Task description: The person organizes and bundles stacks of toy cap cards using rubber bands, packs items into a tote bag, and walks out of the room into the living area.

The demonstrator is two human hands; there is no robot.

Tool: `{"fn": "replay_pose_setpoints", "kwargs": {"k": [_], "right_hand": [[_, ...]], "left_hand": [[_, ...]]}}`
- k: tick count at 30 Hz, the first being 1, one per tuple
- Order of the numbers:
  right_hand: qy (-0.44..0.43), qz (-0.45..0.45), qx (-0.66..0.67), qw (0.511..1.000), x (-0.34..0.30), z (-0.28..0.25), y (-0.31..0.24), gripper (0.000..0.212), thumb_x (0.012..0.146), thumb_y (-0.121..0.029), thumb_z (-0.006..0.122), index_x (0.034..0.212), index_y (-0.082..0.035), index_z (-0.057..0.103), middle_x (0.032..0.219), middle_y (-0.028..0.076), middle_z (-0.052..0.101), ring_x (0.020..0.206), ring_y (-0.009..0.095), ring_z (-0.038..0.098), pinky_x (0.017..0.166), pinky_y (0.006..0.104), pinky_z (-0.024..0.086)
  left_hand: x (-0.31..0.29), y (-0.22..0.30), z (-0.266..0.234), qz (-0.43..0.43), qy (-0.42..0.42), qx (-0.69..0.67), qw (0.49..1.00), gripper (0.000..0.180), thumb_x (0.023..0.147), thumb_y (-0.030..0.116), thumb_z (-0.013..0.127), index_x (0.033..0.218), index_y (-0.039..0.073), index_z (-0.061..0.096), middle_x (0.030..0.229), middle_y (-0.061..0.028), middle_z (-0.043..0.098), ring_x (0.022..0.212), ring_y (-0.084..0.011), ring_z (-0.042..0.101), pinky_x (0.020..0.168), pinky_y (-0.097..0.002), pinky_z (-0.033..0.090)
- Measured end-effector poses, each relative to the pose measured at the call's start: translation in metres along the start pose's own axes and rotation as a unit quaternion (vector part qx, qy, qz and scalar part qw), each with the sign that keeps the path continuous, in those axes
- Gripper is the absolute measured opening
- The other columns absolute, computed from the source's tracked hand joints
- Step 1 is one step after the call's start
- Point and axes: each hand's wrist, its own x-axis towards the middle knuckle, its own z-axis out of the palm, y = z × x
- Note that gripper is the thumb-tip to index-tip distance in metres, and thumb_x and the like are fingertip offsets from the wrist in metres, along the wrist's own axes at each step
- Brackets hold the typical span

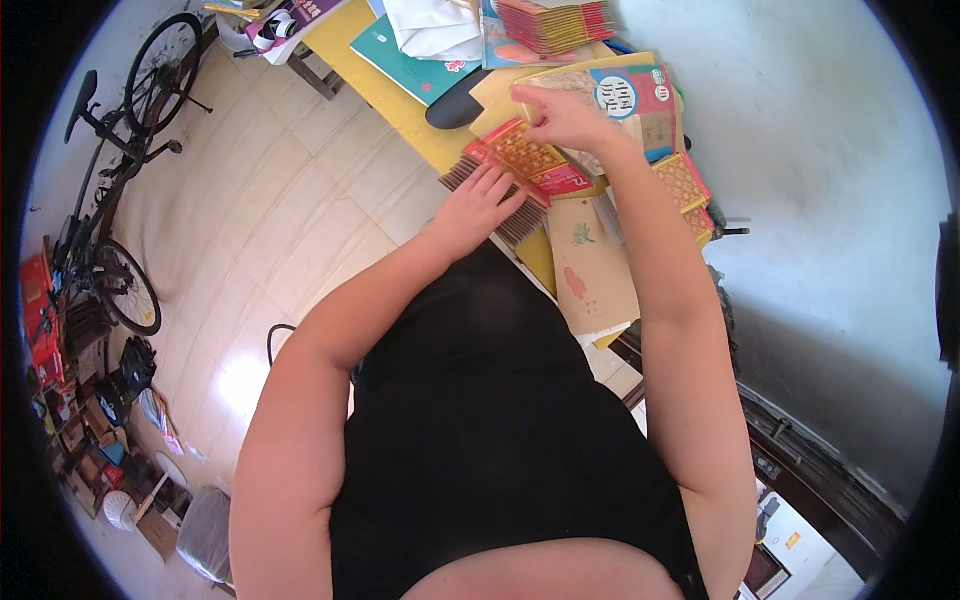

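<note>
A bundle of flat red and gold packets lies at the table's front edge, their brown edges fanned like a row of slats. My left hand rests across those edges, its fingers stretched out and spread. Beside it, a red packet with a gold patterned panel faces up at a tilt. My right hand is over the far edge of this packet. Its index finger points left, apart from the thumb, and the fingertips are close to the packet's edge. Whether they touch it I cannot tell.
A picture-covered book lies beyond my right hand. More gold packets sit near the wall, and another packet stack is at the back. A green book, a dark pouch-like object and a beige printed sheet share the yellow table.
</note>
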Motion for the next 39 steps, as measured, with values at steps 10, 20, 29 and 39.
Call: {"fn": "replay_pose_setpoints", "kwargs": {"k": [10,20,29,39], "right_hand": [[-0.009,-0.007,0.097,0.995,-0.029,0.02,0.043,0.056,0.066,-0.012,0.079,0.117,-0.001,0.058,0.105,0.01,0.065,0.078,0.014,0.058,0.072,0.0286,0.049],[0.114,0.058,0.1,0.987,-0.068,0.035,0.052,0.036,0.063,-0.015,0.078,0.093,-0.003,0.062,0.075,0.008,0.063,0.069,0.018,0.06,0.065,0.032,0.049],[0.122,0.068,0.153,0.978,-0.066,0.052,0.052,0.025,0.067,-0.012,0.075,0.085,-0.005,0.059,0.069,0.006,0.06,0.063,0.019,0.059,0.059,0.0324,0.048],[0.235,-0.064,0.013,0.97,-0.066,0.056,0.031,0.01,0.071,-0.004,0.055,0.073,-0.009,0.063,0.083,0.006,0.058,0.081,0.027,0.059,0.069,0.0367,0.048]], "left_hand": [[-0.004,-0.001,0.008,-0.007,-0.008,0.004,1.0,0.045,0.079,0.011,0.049,0.123,0.011,0.048,0.126,-0.0135,0.043,0.121,-0.0302,0.041,0.107,-0.043,0.03],[-0.002,-0.002,-0.006,-0.003,-0.03,-0.008,1.0,0.044,0.077,0.01,0.05,0.121,0.01,0.05,0.136,-0.0125,0.038,0.123,-0.0281,0.039,0.107,-0.0422,0.028],[-0.001,-0.004,-0.002,0.001,-0.057,-0.001,0.998,0.073,0.06,0.014,0.072,0.128,0.013,0.046,0.139,-0.0132,0.033,0.126,-0.0305,0.036,0.108,-0.0423,0.027],[-0.001,-0.003,-0.004,0.012,-0.041,0.018,0.999,0.043,0.079,0.01,0.048,0.121,0.009,0.049,0.131,-0.013,0.04,0.122,-0.0287,0.038,0.108,-0.0439,0.028]]}}
